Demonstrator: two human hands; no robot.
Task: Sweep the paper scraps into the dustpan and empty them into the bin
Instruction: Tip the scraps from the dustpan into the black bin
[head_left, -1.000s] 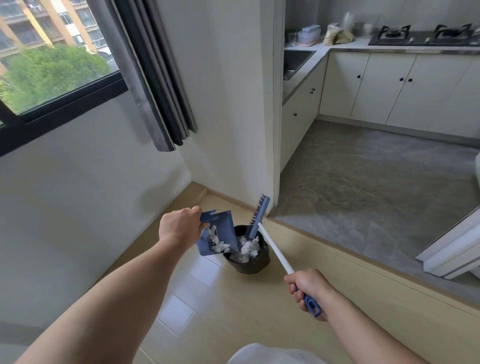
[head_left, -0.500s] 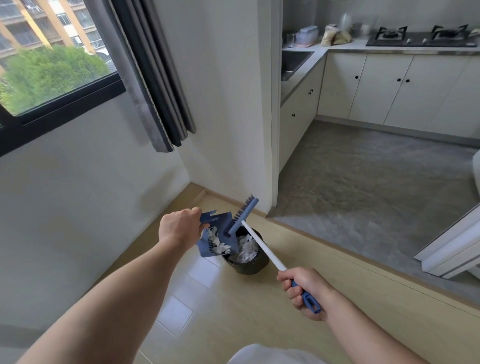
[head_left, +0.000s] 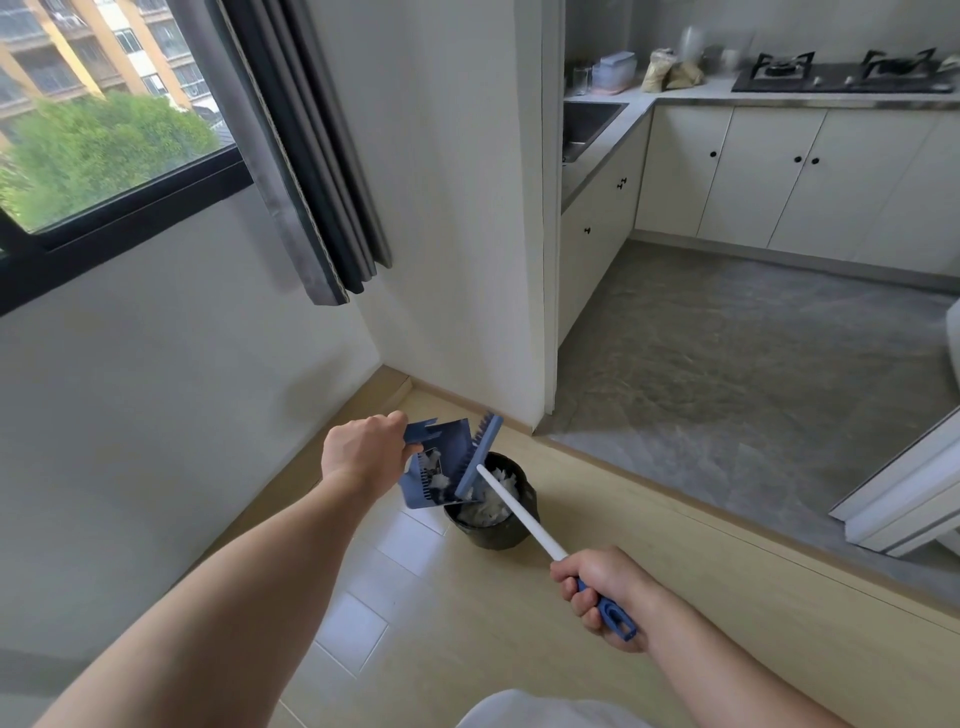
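Observation:
My left hand (head_left: 361, 451) grips the blue dustpan (head_left: 441, 457) and holds it tilted over the left rim of the small black bin (head_left: 498, 530). White paper scraps (head_left: 435, 470) still lie inside the pan, and more scraps (head_left: 491, 501) fill the bin. My right hand (head_left: 597, 592) is closed on the blue end of the white-handled broom (head_left: 519, 506). The broom's blue head (head_left: 480, 452) rests against the pan's inner face, above the bin.
The bin stands on pale wood-look floor near a wall corner (head_left: 395, 374). A grey curtain (head_left: 306, 156) hangs by the window at left. A raised grey kitchen floor (head_left: 727, 374) with white cabinets lies to the right, and a white door frame (head_left: 904, 499) juts in at far right.
The broom head has swung left from over the bin into the dustpan. My right hand shifted slightly left and down. The dustpan stays tilted at the bin.

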